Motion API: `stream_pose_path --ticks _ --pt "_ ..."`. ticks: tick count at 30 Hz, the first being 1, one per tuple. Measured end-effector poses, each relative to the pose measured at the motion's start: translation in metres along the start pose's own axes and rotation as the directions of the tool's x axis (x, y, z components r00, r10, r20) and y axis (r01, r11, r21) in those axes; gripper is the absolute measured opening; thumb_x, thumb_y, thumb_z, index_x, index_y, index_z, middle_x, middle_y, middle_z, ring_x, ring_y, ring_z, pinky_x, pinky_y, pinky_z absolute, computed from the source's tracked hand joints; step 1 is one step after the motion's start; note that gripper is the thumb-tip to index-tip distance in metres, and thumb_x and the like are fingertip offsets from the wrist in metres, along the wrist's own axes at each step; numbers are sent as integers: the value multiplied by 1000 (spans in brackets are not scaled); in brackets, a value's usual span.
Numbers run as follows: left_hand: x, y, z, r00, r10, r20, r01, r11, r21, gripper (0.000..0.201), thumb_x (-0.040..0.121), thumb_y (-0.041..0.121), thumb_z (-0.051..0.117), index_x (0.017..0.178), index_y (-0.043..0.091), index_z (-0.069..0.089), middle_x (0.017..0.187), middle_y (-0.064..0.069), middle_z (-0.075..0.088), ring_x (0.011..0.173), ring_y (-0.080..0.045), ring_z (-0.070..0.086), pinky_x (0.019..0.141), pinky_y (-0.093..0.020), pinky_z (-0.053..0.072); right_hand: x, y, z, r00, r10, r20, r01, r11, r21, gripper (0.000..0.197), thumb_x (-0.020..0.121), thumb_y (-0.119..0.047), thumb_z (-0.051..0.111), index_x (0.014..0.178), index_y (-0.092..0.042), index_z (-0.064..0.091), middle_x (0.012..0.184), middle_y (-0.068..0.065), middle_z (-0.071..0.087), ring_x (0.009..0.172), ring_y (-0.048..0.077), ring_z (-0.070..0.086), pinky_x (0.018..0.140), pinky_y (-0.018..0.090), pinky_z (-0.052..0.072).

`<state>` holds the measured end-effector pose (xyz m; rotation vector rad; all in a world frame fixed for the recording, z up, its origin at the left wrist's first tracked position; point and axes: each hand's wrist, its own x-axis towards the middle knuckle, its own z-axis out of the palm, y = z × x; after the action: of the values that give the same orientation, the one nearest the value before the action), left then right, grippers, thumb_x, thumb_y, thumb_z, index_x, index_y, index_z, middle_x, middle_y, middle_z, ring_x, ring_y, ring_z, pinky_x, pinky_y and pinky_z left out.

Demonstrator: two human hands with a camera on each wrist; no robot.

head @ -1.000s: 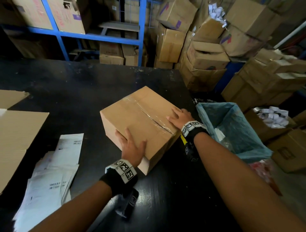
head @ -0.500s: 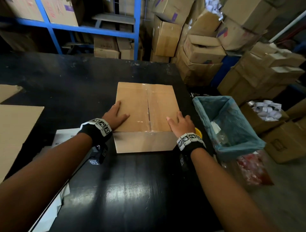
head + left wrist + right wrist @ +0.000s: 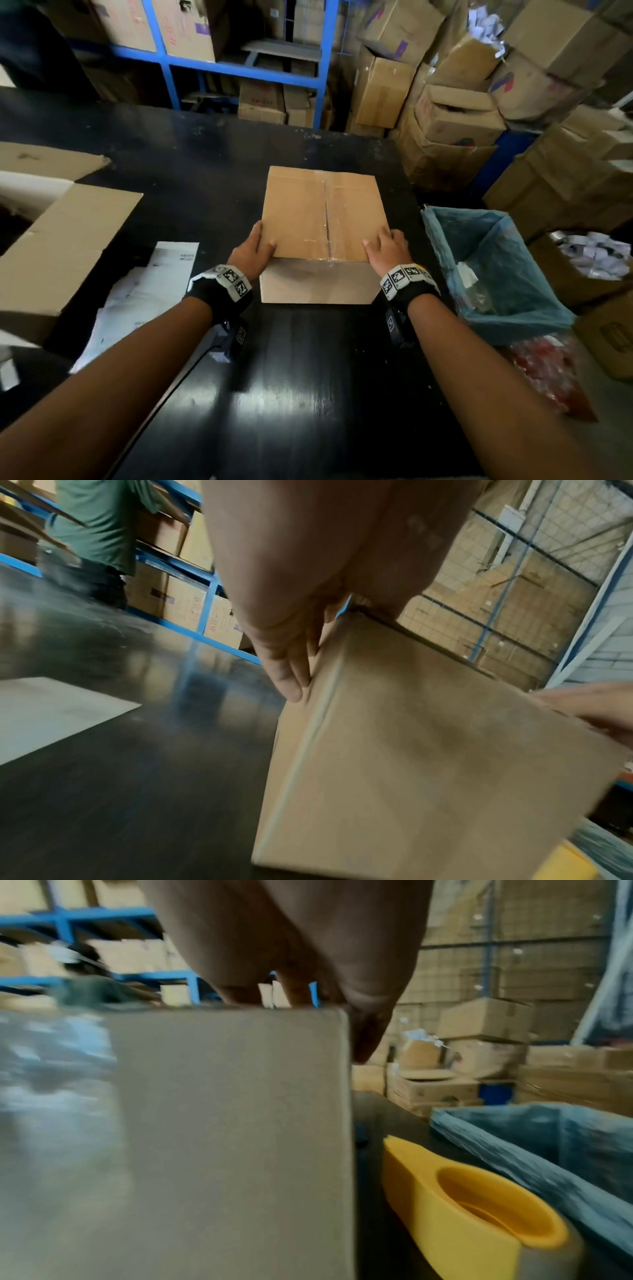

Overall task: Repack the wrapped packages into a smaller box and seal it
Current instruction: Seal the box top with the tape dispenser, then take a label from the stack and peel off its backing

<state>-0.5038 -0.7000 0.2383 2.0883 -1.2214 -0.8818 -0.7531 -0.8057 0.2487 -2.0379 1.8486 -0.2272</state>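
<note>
A closed cardboard box [image 3: 322,219] with clear tape along its top seam stands square on the black table [image 3: 308,394]. My left hand [image 3: 255,245] is at the box's near left corner, thumb on top. Its straight fingers [image 3: 291,674] lie flat against the left side of the box [image 3: 428,750]. My right hand [image 3: 387,248] lies on the near right corner, fingers on the top edge of the box [image 3: 222,1123]. The wrapped packages are not visible.
A yellow tape dispenser [image 3: 472,1213] lies on the table just right of the box, beside a bin lined with a blue bag [image 3: 496,274]. A large open carton [image 3: 68,233] and loose papers [image 3: 147,291] are at the left. A person in green [image 3: 99,526] stands by the blue shelves.
The box has turned from skewed to square with the table edge. Both hands have slid back to its near corners.
</note>
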Motion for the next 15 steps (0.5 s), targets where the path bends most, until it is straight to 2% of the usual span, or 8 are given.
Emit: stream_pose_path --ticks 3,5,6,7,9,10,12,15 --pt "-65 -41 12 995 -28 -94 10 983 -184 54 98 36 43 148 24 26 141 -10 48 130 -30 44 107 -32 31 -19 -9 4 966 -187 -177 195 980 31 44 94 -27 49 131 -5 53 143 15 37 133 32 32 110 39 29" --pt "-118 -87 29 990 -103 -95 64 937 -343 41 96 39 46 135 24 47 129 -8 58 123 -28 52 107 -36 36 -38 -19 9 922 -284 -262 307 950 50 38 91 -22 53 125 -5 58 135 14 47 127 32 40 106 38 33" --pt "-148 -112 40 983 -166 -78 112 881 -460 34 95 43 47 124 26 55 117 -10 65 112 -30 60 101 -39 44 -48 -26 13 903 -323 -282 356 932 72 34 90 -18 55 121 -6 61 129 15 51 123 32 44 102 36 35" --pt "-179 -135 51 968 -246 -44 179 807 -562 33 95 45 46 116 24 59 106 -14 69 98 -31 65 88 -38 52 -59 -32 18 890 -357 -284 400 910 111 31 89 -14 56 118 -5 63 124 16 56 118 32 47 98 34 37" --pt "-244 -177 72 902 -430 32 344 674 -654 37 99 37 39 110 10 62 90 -19 71 74 -27 63 57 -26 49 -80 -47 32 868 -422 -261 477 854 208 27 87 -8 57 112 -4 66 113 18 63 108 34 54 94 36 40" --pt "-274 -198 81 855 -515 57 417 617 -668 39 99 34 37 108 6 63 81 -14 72 67 -24 59 52 -23 41 -90 -55 42 860 -451 -238 503 826 253 25 87 -6 57 110 -3 67 108 18 66 104 35 58 93 38 43" --pt "-325 -240 92 744 -658 113 539 491 -685 40 99 36 36 103 6 63 72 -7 68 59 -19 51 52 -22 32 -110 -75 66 856 -490 -167 517 796 315 24 86 -4 57 107 -3 68 102 17 69 96 36 62 88 41 49" --pt "-378 -292 87 601 -793 103 583 346 -735 40 99 39 38 100 8 62 82 -10 64 60 -22 50 56 -24 31 -142 -111 104 858 -514 5 474 794 381 24 88 -8 56 109 -7 68 97 13 71 93 31 64 87 39 49"
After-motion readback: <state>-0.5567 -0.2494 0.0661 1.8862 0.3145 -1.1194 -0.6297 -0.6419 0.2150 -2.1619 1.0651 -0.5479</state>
